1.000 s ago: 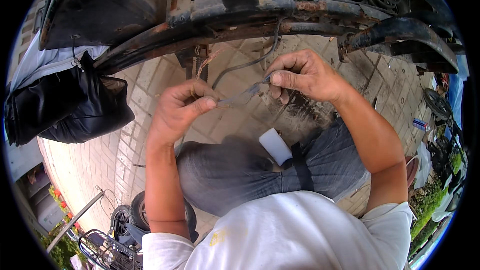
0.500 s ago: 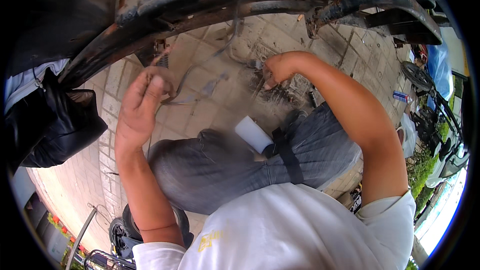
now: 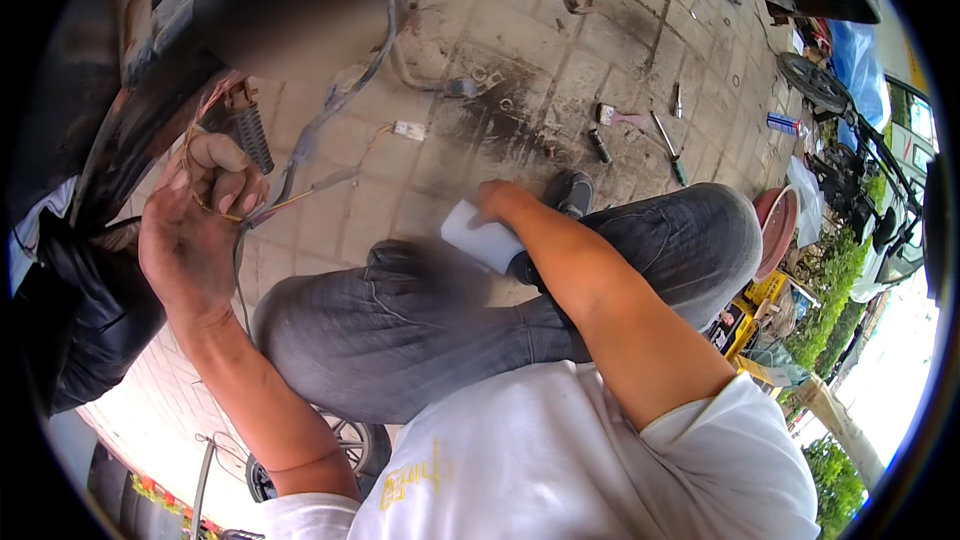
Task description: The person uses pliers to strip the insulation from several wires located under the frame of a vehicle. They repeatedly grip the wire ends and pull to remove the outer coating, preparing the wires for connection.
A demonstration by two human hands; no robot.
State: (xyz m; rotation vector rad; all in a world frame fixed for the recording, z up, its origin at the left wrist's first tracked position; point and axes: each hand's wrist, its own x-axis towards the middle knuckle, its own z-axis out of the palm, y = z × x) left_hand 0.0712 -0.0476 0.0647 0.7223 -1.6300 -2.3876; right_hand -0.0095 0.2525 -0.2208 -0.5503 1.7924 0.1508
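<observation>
In the head view, the left hand [image 3: 190,230] grasps the wires [image 3: 335,179] at the left; their branch slants far and rightward, ending in a white connector [image 3: 409,130]. The right hand [image 3: 505,202] meets a white block [image 3: 472,234]; its grip I cannot tell.

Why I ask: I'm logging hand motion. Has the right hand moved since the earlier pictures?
Yes: judged against the dark stain on the paving, the right hand has moved back toward the body, to the white block.

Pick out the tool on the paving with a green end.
The long, thin screwdriver-like tool, right of the black cylinder; neither that cylinder nor the short metal piece shows green.
</observation>
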